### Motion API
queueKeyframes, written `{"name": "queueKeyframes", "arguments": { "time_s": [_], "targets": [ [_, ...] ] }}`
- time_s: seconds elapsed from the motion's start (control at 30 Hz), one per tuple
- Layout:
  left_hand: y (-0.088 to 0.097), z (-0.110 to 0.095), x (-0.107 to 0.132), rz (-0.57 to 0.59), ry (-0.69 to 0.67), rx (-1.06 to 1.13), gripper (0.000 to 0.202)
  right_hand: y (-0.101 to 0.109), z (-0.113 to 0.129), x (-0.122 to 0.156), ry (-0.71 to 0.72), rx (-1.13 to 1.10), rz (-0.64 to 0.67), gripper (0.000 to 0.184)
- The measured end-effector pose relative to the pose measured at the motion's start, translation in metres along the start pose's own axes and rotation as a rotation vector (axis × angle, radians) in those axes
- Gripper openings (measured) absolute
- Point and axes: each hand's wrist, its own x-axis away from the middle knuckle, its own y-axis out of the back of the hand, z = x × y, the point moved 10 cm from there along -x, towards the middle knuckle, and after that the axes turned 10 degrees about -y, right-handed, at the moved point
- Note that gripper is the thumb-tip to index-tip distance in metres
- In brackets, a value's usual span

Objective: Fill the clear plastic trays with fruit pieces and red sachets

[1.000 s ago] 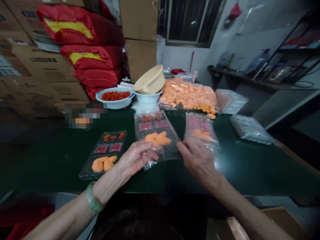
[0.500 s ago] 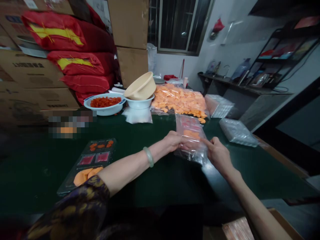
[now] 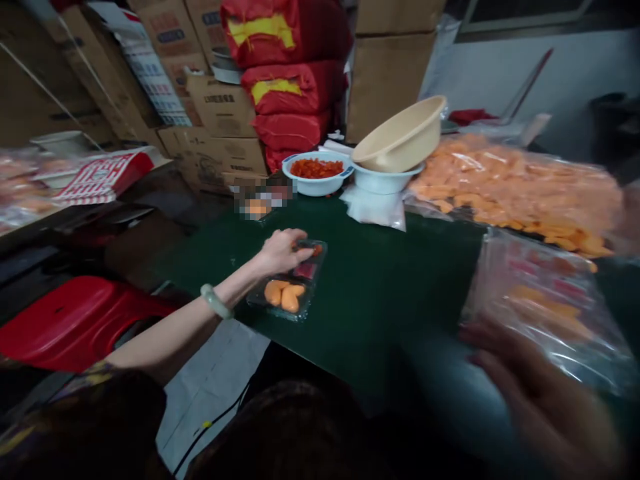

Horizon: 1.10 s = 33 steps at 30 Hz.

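My left hand (image 3: 284, 252), with a pale green bangle on its wrist, lies over the upper part of a clear-lidded plastic tray (image 3: 309, 293) in the middle of the table. Its thumb and forefinger are apart; the other fingers are partly hidden. Orange slices (image 3: 285, 295) fill the tray's near compartment, and a red packet (image 3: 305, 269) shows beyond them. At the lower right my right hand (image 3: 535, 380) is smeared by motion beside the near left edge of a clear plastic bag (image 3: 595, 347). Inside the bag is a similar tray. Whether those fingers grip it is unclear.
On the green table (image 3: 380, 293) stand a bowl of chopped red pieces (image 3: 317, 168), a cream basin (image 3: 400, 137) tilted on a pale bowl (image 3: 385, 180), and a large bag of orange slices (image 3: 520, 180). A red stool (image 3: 85, 320) is at the left.
The view has swung left. My left hand has left the bagged tray and moved left onto the other tray. My right hand is still beside the bag, now lying on the right.
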Motion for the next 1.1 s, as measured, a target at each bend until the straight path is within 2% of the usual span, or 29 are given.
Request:
{"name": "queueKeyframes", "arguments": {
  "time_s": [0.03, 0.1, 0.13, 0.2, 0.27, 0.33, 0.4, 0.47, 0.57, 0.67, 0.77, 0.87, 0.97, 1.03, 1.1],
  "targets": [
    [0.002, 0.023, 0.013, 0.007, 0.033, -0.083, 0.056, -0.040, 0.005, 0.001, -0.145, -0.210, 0.164, 0.051],
    [-0.009, 0.053, 0.034, 0.058, 0.045, -0.122, 0.072, -0.118, 0.028, 0.004, -0.360, -0.511, 0.432, 0.055],
    [-0.017, 0.058, 0.041, 0.072, 0.022, -0.118, 0.074, -0.149, 0.042, 0.003, -0.445, -0.595, 0.509, 0.053],
    [-0.030, 0.057, 0.049, 0.077, -0.042, -0.098, 0.071, -0.195, 0.065, -0.006, -0.583, -0.692, 0.569, 0.046],
    [-0.035, 0.050, 0.052, 0.050, -0.088, -0.090, 0.065, -0.224, 0.081, -0.017, -0.702, -0.739, 0.577, 0.035],
    [-0.034, 0.046, 0.053, 0.022, -0.102, -0.064, 0.062, -0.242, 0.094, -0.024, -0.769, -0.759, 0.595, 0.023],
    [-0.030, 0.047, 0.053, 0.005, -0.096, -0.022, 0.060, -0.254, 0.102, -0.030, -0.768, -0.746, 0.618, 0.011],
    [-0.027, 0.051, 0.054, 0.007, -0.087, 0.026, 0.057, -0.264, 0.105, -0.033, -0.746, -0.712, 0.660, 0.012],
    [-0.026, 0.057, 0.056, 0.004, -0.082, 0.096, 0.056, -0.270, 0.104, -0.040, -0.674, -0.645, 0.636, 0.020],
    [-0.026, 0.059, 0.059, -0.035, -0.074, 0.167, 0.058, -0.261, 0.110, -0.050, -0.546, -0.664, 0.450, 0.020],
    [-0.028, 0.056, 0.064, -0.075, -0.058, 0.191, 0.055, -0.262, 0.113, -0.048, -0.572, -0.818, 0.431, 0.028],
    [-0.034, 0.038, 0.058, -0.014, -0.094, 0.194, 0.053, -0.249, 0.105, -0.049, -0.592, -0.933, 0.438, 0.041],
    [-0.039, 0.007, 0.022, 0.046, -0.194, 0.117, 0.039, -0.210, 0.076, -0.055, -0.582, -0.961, 0.369, 0.050],
    [-0.040, -0.019, -0.020, -0.002, -0.300, -0.016, 0.034, -0.181, 0.049, -0.053, -0.620, -0.946, 0.342, 0.052],
    [-0.059, -0.046, -0.070, 0.031, -0.434, -0.194, 0.032, -0.154, 0.023, -0.049, -0.659, -0.922, 0.321, 0.052]
  ]
}}
